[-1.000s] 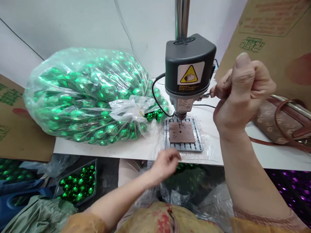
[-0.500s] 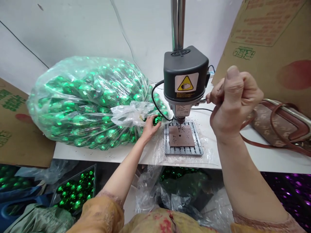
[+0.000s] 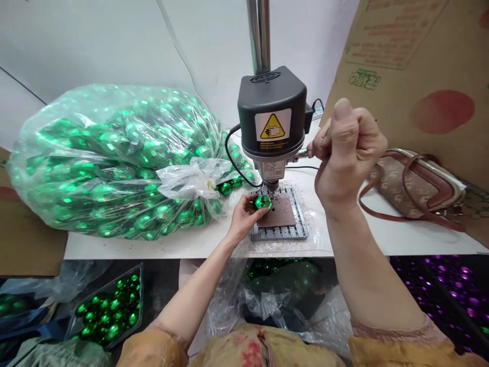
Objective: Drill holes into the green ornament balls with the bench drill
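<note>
A shiny green faceted ball (image 3: pixel 263 203) sits between the fingers and thumb of my left hand (image 3: pixel 244 216), over the left part of a brown square pad (image 3: pixel 281 216). That pad, with a small dark hole in it, lies on the slotted metal base (image 3: pixel 300 232) of a bench drill press (image 3: pixel 273 109). The drill chuck (image 3: pixel 272 184) is just above and behind the ball; the ball partly hides the area under it. My right hand (image 3: pixel 349 148) is closed around the feed handle (image 3: pixel 302 153) at the drill's right side, and most of the handle is hidden in the fist.
A big clear bag of green balls (image 3: pixel 114 163) fills the table's left. Right of the drill are a brown handbag (image 3: pixel 414 183) and a cardboard box (image 3: pixel 405 76). Below the table edge stand a tray of green balls (image 3: pixel 109 308) and purple balls (image 3: pixel 451 290). Dark shavings surround the base.
My left hand has moved right from beside the bag's knot to the drill base, bringing a green ball with it. My right hand stays on the handle. The view has shifted slightly.
</note>
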### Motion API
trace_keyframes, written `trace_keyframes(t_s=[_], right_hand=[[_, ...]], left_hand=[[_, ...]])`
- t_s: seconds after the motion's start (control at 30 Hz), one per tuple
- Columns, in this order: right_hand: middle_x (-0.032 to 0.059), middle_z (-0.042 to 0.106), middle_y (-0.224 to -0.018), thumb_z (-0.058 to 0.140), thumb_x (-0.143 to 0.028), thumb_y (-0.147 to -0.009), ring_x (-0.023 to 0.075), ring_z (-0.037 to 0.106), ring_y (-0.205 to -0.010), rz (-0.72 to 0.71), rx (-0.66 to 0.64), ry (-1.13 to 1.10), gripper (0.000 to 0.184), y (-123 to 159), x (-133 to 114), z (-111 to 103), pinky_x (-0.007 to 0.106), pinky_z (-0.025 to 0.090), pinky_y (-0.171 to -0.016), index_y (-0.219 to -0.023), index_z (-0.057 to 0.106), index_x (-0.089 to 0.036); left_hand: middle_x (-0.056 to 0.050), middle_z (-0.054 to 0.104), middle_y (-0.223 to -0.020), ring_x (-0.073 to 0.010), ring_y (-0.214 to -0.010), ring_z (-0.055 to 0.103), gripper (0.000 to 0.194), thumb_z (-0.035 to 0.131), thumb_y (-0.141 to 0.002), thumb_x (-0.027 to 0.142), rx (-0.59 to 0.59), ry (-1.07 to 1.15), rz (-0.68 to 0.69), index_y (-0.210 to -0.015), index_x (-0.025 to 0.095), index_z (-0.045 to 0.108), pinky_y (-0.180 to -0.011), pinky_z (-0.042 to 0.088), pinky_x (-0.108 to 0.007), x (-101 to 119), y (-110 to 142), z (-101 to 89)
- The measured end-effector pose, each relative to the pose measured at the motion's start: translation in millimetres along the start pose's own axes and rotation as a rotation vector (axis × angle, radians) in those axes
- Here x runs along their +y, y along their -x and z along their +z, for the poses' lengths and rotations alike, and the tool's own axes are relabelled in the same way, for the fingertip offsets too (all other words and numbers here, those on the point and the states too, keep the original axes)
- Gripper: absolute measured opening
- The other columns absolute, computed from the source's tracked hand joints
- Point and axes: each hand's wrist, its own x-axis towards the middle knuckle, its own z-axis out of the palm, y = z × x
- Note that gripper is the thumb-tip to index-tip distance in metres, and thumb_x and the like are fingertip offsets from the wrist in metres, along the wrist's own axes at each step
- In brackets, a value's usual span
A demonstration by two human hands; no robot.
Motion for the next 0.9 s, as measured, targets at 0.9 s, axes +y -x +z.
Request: trace_keyframes(t_s=[0.9], right_hand=[[-0.0086, 0.038, -0.05, 0.063, -0.052, -0.089, 0.0022, 0.036, -0.044, 0.014, -0.02, 0.041, 0.049, 2, -1, -1, 0.024, 0.033, -0.046, -0.061, 0.037, -0.021]], left_hand=[[-0.01, 0.07, -0.117, -0.0259, -0.108, 0.068, 0.06, 0.086, -0.076, 0.049, -0.108, 0.046, 0.056, -0.122, 0.02, 0.06, -0.098, 0.054, -0.042, -18, 2, 33.6]])
